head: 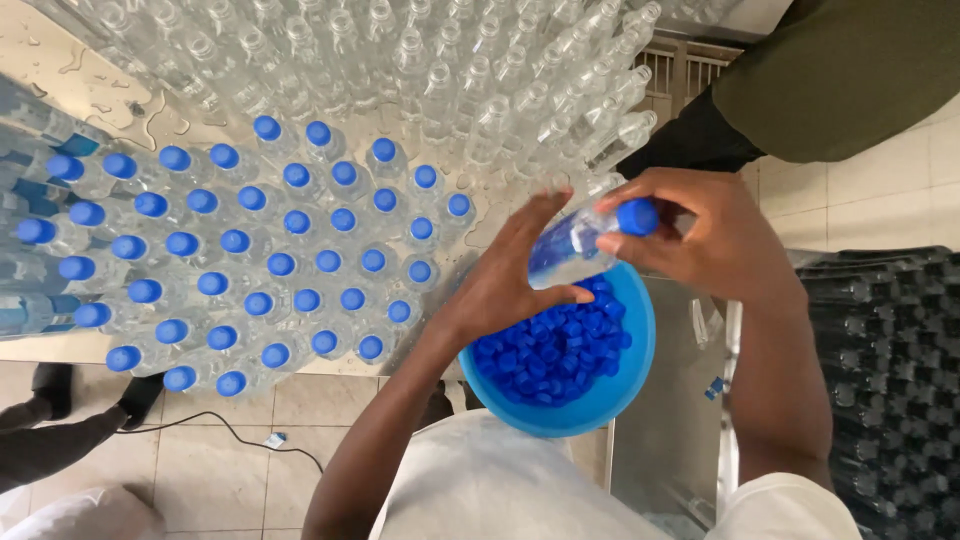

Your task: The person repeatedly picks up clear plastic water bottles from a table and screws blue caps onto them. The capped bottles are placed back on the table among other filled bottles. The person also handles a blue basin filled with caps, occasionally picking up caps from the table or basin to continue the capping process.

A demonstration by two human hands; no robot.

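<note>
My left hand (510, 275) grips the body of a clear plastic water bottle (565, 248), tilted above a blue bowl (610, 400). My right hand (715, 235) pinches the blue cap (637, 216) on that bottle's neck. The bowl holds several loose blue caps (555, 355) and sits just below both hands. To the left, several capped bottles (270, 270) stand in rows on a wet table. Behind them, several uncapped clear bottles (440, 70) stand packed together.
Another person in a dark olive top (850, 70) stands at the upper right. Someone's dark shoes (90, 395) and a black cable (230, 430) are on the tiled floor at the lower left. A dark stack of bottles (890, 380) fills the right edge.
</note>
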